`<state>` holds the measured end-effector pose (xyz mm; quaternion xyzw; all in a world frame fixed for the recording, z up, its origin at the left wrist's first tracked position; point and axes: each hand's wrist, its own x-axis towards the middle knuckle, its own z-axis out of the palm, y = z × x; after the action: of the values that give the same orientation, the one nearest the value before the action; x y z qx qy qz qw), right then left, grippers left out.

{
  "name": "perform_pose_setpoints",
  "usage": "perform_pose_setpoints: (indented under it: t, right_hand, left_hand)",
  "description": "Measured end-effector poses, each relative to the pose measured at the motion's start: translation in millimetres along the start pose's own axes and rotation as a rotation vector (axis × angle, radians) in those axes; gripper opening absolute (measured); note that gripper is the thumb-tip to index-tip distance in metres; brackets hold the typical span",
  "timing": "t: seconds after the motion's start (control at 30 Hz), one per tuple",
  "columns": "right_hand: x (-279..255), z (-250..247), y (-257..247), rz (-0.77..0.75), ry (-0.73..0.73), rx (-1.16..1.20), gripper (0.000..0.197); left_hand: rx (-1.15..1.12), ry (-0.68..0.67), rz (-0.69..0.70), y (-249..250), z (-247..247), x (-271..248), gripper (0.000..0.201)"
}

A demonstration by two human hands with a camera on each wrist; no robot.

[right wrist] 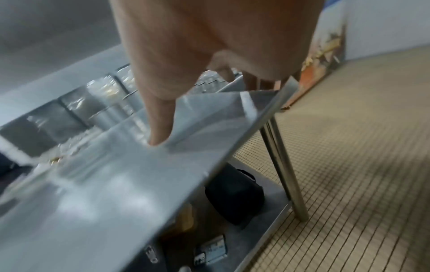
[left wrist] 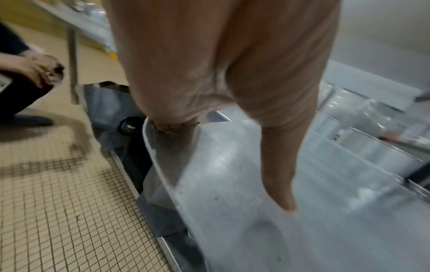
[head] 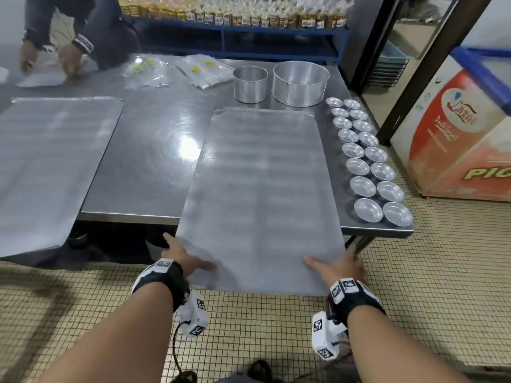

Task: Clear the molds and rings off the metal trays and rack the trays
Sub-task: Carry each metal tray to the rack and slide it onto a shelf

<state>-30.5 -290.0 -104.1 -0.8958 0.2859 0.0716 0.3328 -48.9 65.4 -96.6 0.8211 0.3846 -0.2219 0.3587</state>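
The near tray [head: 260, 189] lies lengthwise at the desk's [head: 149, 167] front edge, its near end sticking out past that edge over the tiled floor [head: 428, 272]. Nothing lies in it; its surface is bare metal. The left hand [head: 184, 258] pinches the tray's near left corner, thumb laid on top and the other fingers hidden under the rim, as the left wrist view shows. The right hand [head: 341, 265] pinches the near right corner the same way, thumb on top, fingers under the edge.

Along the desk's right edge, just beside the tray, small round molds [head: 370, 164] stand in two rows running from the front corner toward the back, all mouth up and holding nothing. At the far end of the tray stand two rings: a smaller ring [head: 250, 84] and a larger ring [head: 300, 84], upright, side by side, apart from the tray (neither has anything inside). A second tray [head: 52, 161] lies at the desk's left side, also bare, its near end overhanging the front edge. Clear plastic bags [head: 193, 71] lie near the back edge, where another person [head: 66, 31] leans over the desk
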Motion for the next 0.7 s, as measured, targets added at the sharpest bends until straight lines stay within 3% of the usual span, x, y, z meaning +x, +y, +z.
perform_pose_setpoints:
  t: [0.13, 0.23, 0.43, 0.53, 0.7]
  right_hand:
    - [10.2, 2.6, 2.2, 0.1, -0.12, 0.29, 0.082]
    - [11.7, 4.5, 2.6, 0.123, -0.165, 0.412, 0.074]
    - [10.3, 27.0, 2.9, 0.172, -0.219, 0.411, 0.098]
    - [8.0, 46.4, 2.4, 0.165, -0.236, 0.364, 0.122]
    - [-44.3, 61.0, -36.6, 0.126, -0.279, 0.356, 0.1]
  left_hand:
    - [-0.131, 0.029, -0.07, -3.9, -6.2, 16.5, 0.114]
    - [-0.204, 0.035, -0.102, 2.9, -13.8, 3.1, 0.095]
    - [-0.264, 0.1, -0.144, -14.1, -32.2, -4.0, 0.104]
    - [-0.286, 0.11, -0.165, -34.5, -45.7, -2.9, 0.103]
    - [-0.311, 0.128, -0.17, -76.0, -82.5, 6.4, 0.105]
